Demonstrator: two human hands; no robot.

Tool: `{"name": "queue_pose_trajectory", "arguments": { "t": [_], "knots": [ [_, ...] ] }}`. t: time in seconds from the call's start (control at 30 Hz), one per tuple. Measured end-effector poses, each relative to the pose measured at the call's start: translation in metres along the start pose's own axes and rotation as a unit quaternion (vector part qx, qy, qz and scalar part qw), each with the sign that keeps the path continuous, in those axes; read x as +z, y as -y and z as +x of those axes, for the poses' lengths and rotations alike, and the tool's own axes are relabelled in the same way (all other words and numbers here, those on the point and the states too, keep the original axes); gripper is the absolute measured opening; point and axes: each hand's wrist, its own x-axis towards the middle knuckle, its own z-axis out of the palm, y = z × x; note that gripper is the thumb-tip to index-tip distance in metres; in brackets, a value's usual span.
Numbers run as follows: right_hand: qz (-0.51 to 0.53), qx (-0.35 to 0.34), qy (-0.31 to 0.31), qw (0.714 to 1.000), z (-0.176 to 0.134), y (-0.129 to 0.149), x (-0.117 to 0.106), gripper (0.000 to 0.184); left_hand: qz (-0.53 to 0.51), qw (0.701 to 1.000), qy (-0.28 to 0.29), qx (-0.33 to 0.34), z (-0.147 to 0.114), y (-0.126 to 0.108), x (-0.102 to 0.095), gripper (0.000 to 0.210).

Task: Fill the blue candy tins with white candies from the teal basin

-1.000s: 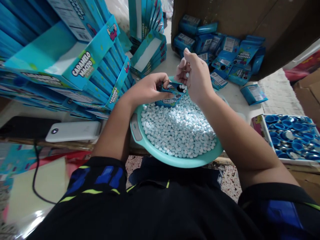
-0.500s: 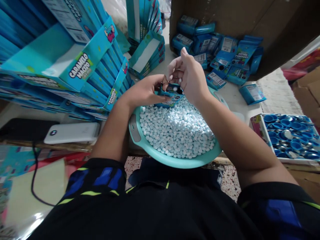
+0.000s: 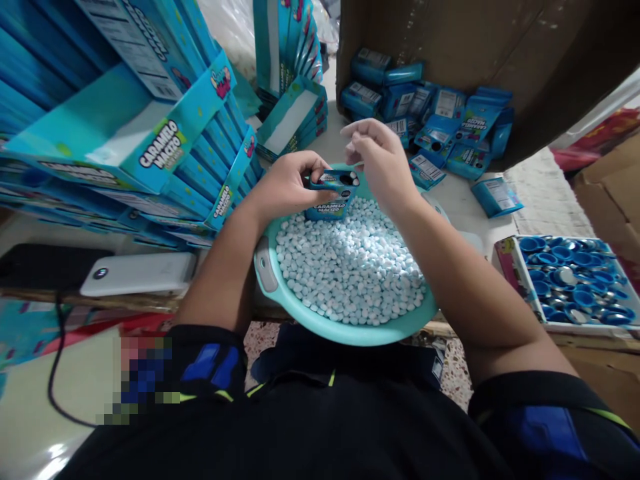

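My left hand (image 3: 295, 183) is closed round a small blue candy packet (image 3: 327, 210), held upright above the candies. Its top has a dark round opening, and a few white pieces lie by the rim. Beside it, slightly higher, my right hand (image 3: 380, 160) hovers with fingers half bent and apart; its palm side is partly hidden. Beneath both hands is a turquoise basin (image 3: 320, 325) filled with small pale blue and white candies (image 3: 350, 267).
Printed blue display boxes (image 3: 165, 147) are stacked at the left, with a white power bank (image 3: 140, 272) below them. Blue packets (image 3: 440, 127) lie in a brown carton (image 3: 475, 47). To the right, a box holds blue caps (image 3: 575, 277).
My right hand has lowered slightly and its fingers now point left. The packet in my left hand shows more plainly, its top uncovered. The view has shifted a little.
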Motion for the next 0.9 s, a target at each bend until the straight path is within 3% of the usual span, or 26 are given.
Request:
{"name": "queue_pose_trajectory", "arguments": {
  "t": [0.07,0.2,0.37,0.9],
  "knots": [
    [-0.045,0.01,0.012,0.999,0.004,-0.007,0.0,0.006,-0.001,1.0,-0.009,-0.011,0.0,-0.001,-0.001,0.044],
    [-0.12,-0.003,0.051,0.991,0.007,-0.02,0.002,0.028,0.02,0.999,-0.031,0.007,0.001,0.001,-0.003,0.038],
    [-0.174,-0.027,0.106,0.979,0.004,-0.02,0.0,0.026,0.04,0.999,-0.018,-0.007,0.002,0.002,-0.005,0.039],
    [-0.212,-0.044,0.108,0.97,0.0,-0.016,0.001,0.02,0.047,0.999,-0.006,0.004,0.001,-0.003,-0.003,0.041]
  ]
}}
